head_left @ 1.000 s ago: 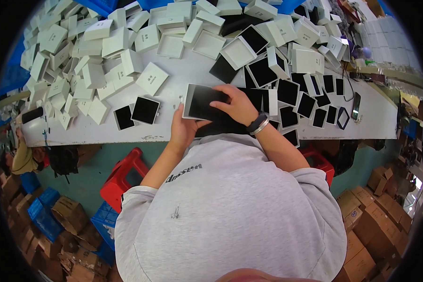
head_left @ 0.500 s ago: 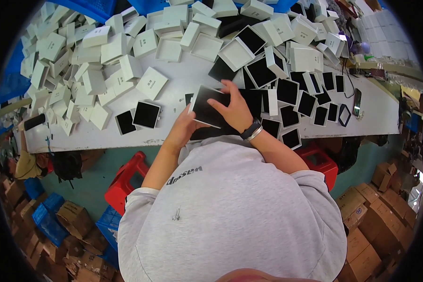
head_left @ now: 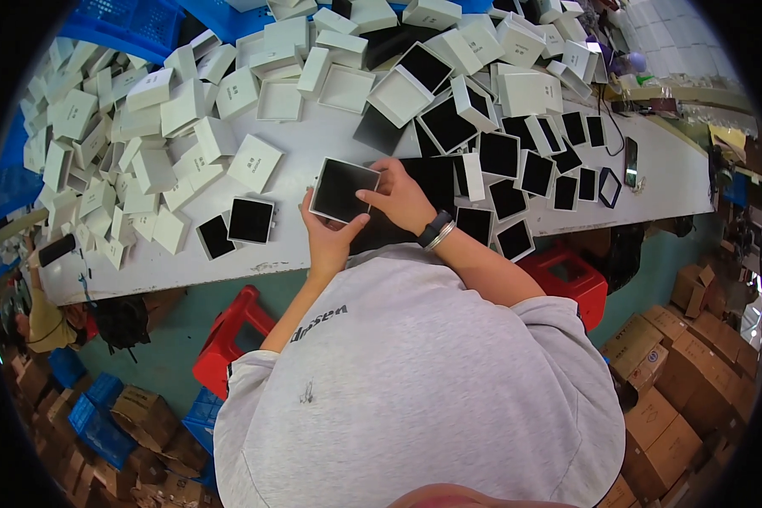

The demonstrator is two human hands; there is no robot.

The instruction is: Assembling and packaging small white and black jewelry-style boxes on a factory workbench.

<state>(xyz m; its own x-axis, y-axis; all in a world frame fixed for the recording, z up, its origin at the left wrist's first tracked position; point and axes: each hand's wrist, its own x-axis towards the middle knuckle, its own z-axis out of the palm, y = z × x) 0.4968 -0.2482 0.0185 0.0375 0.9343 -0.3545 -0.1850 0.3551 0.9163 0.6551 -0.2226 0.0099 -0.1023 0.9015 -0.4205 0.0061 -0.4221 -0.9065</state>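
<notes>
Between my hands, over the near part of the table, I hold a white box tray with a black lining [head_left: 340,186], its dark inside facing up. My left hand [head_left: 328,237] grips its left and near edges with the thumb at the near corner. My right hand [head_left: 400,197] pinches its right edge, fingers behind and thumb over the rim. A black mat [head_left: 427,182] lies under and beside my right hand. To the left, two black-lined trays [head_left: 251,220] rest on the table. More black-lined trays [head_left: 499,155] spread out to the right.
White box lids and boxes [head_left: 178,106] are heaped at the far left and back of the table [head_left: 300,144]. Blue crates [head_left: 131,25] stand behind. A phone [head_left: 631,161] and a black frame [head_left: 610,187] lie at the right. Red stools [head_left: 233,339] and cardboard boxes [head_left: 652,432] are below.
The tray has moved left and turned more level, still in both hands. My right hand has shifted from over its inside to its right edge. The whole view has shifted slightly.
</notes>
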